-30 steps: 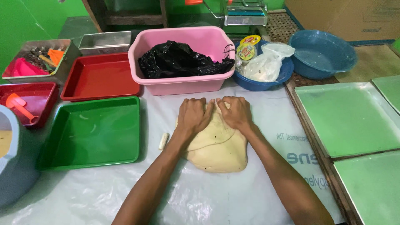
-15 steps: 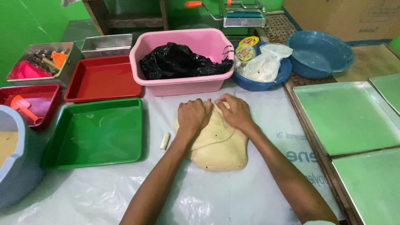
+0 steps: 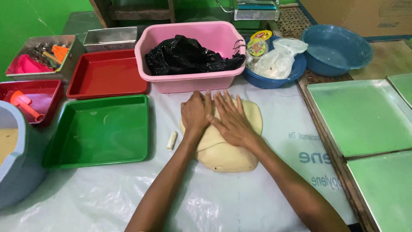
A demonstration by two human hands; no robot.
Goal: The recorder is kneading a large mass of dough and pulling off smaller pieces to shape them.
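Since a second ago the fingers have been flattened: both hands, left hand (image 3: 195, 114) and right hand (image 3: 231, 120), are spread open on the dough (image 3: 227, 150), which is pressed wider.

Both hands flat on the dough, mid-counter

Left hand (image 3: 196, 112) and right hand (image 3: 231, 120) lie side by side on the dough (image 3: 227, 150); a tub (image 3: 189, 81) sits just behind them, a tray (image 3: 101, 131) to their left, a small stick (image 3: 171, 140) between tray and dough, flat trays (image 3: 360, 116) to their right.
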